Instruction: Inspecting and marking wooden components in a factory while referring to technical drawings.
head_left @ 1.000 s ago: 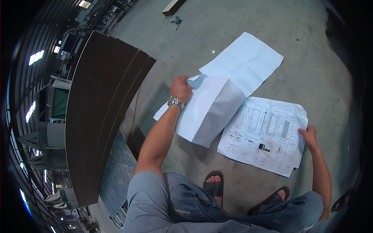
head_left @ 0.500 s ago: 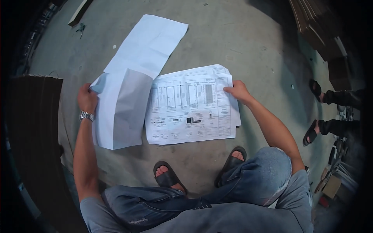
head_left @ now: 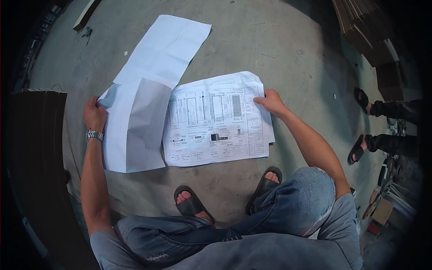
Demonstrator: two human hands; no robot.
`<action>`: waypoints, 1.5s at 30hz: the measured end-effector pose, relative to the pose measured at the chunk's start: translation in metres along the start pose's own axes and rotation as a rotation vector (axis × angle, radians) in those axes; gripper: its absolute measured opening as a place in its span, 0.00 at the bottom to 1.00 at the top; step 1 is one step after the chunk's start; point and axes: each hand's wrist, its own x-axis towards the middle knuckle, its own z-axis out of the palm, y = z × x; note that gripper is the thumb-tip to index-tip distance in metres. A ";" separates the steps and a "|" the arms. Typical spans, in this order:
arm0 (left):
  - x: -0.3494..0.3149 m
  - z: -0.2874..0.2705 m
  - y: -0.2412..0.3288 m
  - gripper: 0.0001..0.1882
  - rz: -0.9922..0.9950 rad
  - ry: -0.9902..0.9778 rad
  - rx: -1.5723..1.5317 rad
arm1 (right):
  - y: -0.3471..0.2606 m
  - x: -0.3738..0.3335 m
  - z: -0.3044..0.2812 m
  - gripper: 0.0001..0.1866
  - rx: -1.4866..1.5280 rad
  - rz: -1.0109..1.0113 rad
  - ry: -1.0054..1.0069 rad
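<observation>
Left hand pinches the edge of a blank white sheet — creased, folded over, matte. Right hand grips the right edge of the printed drawing sheet — flat on the rough grey concrete floor. Sheets overlap side by side. Dark stacked boards left.

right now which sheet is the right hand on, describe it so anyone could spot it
On the concrete floor, ahead of the person's sandalled feet, lie overlapping paper sheets. The right hand pins the printed drawing sheet: it alone carries diagrams; the blank sheets left of it are plain white.
</observation>
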 end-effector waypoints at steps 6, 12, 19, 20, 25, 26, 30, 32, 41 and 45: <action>0.000 0.000 -0.006 0.13 -0.006 -0.011 0.028 | -0.005 -0.001 0.002 0.20 0.000 -0.003 -0.006; 0.002 0.002 0.000 0.13 -0.015 -0.035 0.043 | -0.002 0.000 -0.001 0.20 -0.009 -0.010 0.004; -0.001 0.000 -0.003 0.13 0.002 0.006 0.053 | -0.009 -0.003 0.001 0.18 -0.039 0.006 -0.008; -0.001 0.000 -0.002 0.14 0.004 -0.010 0.054 | -0.007 -0.003 0.000 0.18 -0.051 0.000 -0.006; -0.001 -0.003 -0.002 0.14 -0.011 -0.009 0.025 | 0.001 0.003 0.003 0.21 0.011 -0.015 0.002; -0.002 -0.002 -0.001 0.14 -0.009 -0.010 0.027 | 0.003 0.004 0.003 0.21 0.015 -0.016 0.001; 0.000 -0.002 0.005 0.14 -0.032 -0.034 0.049 | 0.008 0.007 0.003 0.21 0.009 -0.011 0.010; 0.000 -0.003 0.003 0.14 -0.027 -0.035 0.048 | 0.008 0.008 0.004 0.21 0.004 -0.016 0.009; 0.002 -0.001 -0.002 0.14 -0.004 -0.025 0.019 | 0.005 0.004 0.004 0.21 -0.005 -0.024 0.012; 0.002 0.000 0.000 0.14 -0.002 -0.015 0.015 | 0.000 0.002 0.002 0.17 -0.055 0.000 0.001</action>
